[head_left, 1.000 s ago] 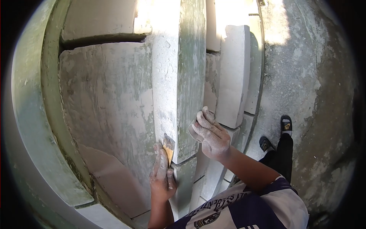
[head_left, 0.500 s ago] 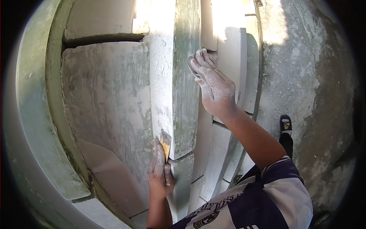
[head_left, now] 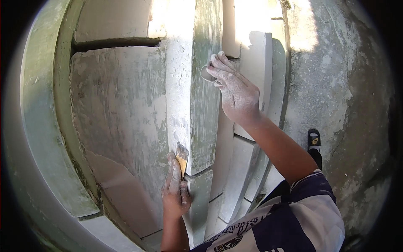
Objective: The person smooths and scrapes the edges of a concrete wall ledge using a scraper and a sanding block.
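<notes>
My left hand [head_left: 174,194], dusted white, rests low against the pale edge of the slab. Between its thumb and fingers is a putty knife [head_left: 181,156], its worn blade grey at the tip and yellowish lower down, pointing up. Farther up, my right hand [head_left: 238,90] is coated in white powder and closed around a bent grey piece of sandpaper [head_left: 206,74]. The sandpaper lies at the greenish, streaked face of the long beam [head_left: 205,122]. My right palm and part of the sandpaper are hidden behind the fingers.
A broad patchy panel [head_left: 119,92] lies left of the beam, with a dark gap [head_left: 117,42] above it. White stepped ledges [head_left: 255,63] run along the right. Beyond them is a stained concrete floor [head_left: 310,88], with my sandalled foot [head_left: 314,140] on it.
My right hand has shifted slightly left and up along the beam, and more of the sandpaper shows. My left hand and the putty knife stay nearly still.
</notes>
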Demonstrator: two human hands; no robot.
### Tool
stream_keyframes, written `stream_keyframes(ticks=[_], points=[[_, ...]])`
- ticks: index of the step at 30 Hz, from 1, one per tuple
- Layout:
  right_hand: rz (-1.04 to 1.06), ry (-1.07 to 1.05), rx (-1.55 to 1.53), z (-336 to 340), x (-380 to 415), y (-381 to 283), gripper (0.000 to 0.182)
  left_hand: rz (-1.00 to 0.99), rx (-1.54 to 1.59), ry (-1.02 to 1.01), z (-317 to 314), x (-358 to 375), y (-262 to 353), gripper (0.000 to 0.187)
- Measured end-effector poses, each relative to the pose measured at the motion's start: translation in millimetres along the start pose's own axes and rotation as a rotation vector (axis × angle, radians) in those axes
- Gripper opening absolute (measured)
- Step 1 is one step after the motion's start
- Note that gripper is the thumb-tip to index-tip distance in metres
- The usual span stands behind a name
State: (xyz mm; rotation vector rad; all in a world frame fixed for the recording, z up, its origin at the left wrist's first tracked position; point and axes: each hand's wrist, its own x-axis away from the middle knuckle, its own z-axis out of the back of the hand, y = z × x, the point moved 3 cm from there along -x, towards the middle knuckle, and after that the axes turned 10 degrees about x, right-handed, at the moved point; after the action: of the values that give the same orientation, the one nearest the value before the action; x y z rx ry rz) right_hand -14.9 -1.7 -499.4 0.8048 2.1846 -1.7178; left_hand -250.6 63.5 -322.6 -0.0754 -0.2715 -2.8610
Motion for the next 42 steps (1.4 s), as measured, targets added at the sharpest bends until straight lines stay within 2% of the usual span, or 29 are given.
stream_keyframes(ticks=[2,3,5,10,14,17,20,24,25,28,31,35,40,42], points=[[-0.032,0.069,0.080,-10,-47,29,0.033,0.030,-0.003,-0.008,0,2,-1,0.053],[-0.022,0.038,0.230,-16,-65,50,0.034,0.052,-0.005,-0.014,0,3,-2,0.053],[-0.006,0.021,0.344,-19,-73,60,0.036,0.067,-0.015,-0.019,0,3,-2,0.054],[0.044,0.076,0.169,-10,-54,31,0.038,0.036,-0.045,-0.015,0,1,0,0.054],[0.015,-0.204,0.072,20,44,-46,0.032,0.020,-0.031,-0.007,0,-1,2,0.053],[0.016,-0.334,-0.035,39,122,-96,0.027,0.043,-0.034,-0.013,0,3,-1,0.052],[0.056,-0.394,-0.061,43,141,-101,0.022,0.046,-0.031,-0.017,0,3,-2,0.053],[0.115,-0.329,-0.119,38,121,-88,0.013,0.034,-0.056,-0.004,0,5,-3,0.053],[0.125,-0.338,-0.126,38,117,-86,0.008,0.036,-0.064,-0.003,0,6,-4,0.053],[0.108,-0.418,-0.085,48,116,-89,0.009,0.092,-0.010,0.006,0,5,-2,0.054],[0.056,-0.358,-0.083,62,111,-89,0.007,0.035,-0.040,0.021,-1,3,-2,0.054],[-0.019,-0.121,0.000,61,83,-75,0.012,0.090,-0.028,-0.008,0,4,0,0.054],[0.137,-0.117,0.179,46,31,-55,0.009,0.028,-0.048,0.014,-2,3,-1,0.054],[0.102,-0.121,0.093,33,17,-48,0.007,0.043,-0.049,0.007,-1,4,-1,0.054]])
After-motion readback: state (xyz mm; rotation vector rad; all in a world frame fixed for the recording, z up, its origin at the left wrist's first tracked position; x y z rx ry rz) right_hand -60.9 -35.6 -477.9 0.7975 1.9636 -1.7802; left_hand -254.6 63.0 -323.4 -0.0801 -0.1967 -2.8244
